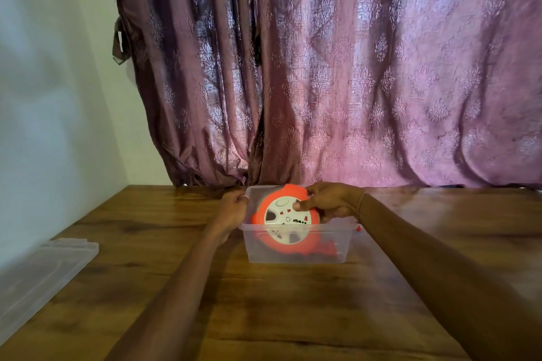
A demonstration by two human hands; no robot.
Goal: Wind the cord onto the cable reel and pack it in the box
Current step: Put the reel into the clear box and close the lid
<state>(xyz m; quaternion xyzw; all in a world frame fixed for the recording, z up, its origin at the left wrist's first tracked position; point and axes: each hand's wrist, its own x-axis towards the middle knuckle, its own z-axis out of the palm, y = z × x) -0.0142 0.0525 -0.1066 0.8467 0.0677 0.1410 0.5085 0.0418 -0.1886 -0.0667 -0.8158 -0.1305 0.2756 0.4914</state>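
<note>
A clear plastic lid lies flat at the far left edge of the wooden table, well apart from everything else.

The left hand is at the left rim of the clear plastic box. Its fingers are curled around the far left corner of the rim and grip it; the fingertips are partly hidden by the wall of the box, so their exact placement cannot be told.

The box stands upright near the middle of the table, close to the far edge. The cable reel, orange with a white centre plate, sits tilted inside the box: its lower part is below the rim and shows through the front wall, and its upper part stands above the rim. An orange part lies on the box floor at the lower right of the reel; whether it is the cord or a plug cannot be told.

The right hand holds the upper right of the reel. The thumb presses on the white plate and the fingers curl over the orange rim, pinching the reel between them. A bracelet is on the right wrist.

A patterned purple curtain hangs behind the table.
</note>
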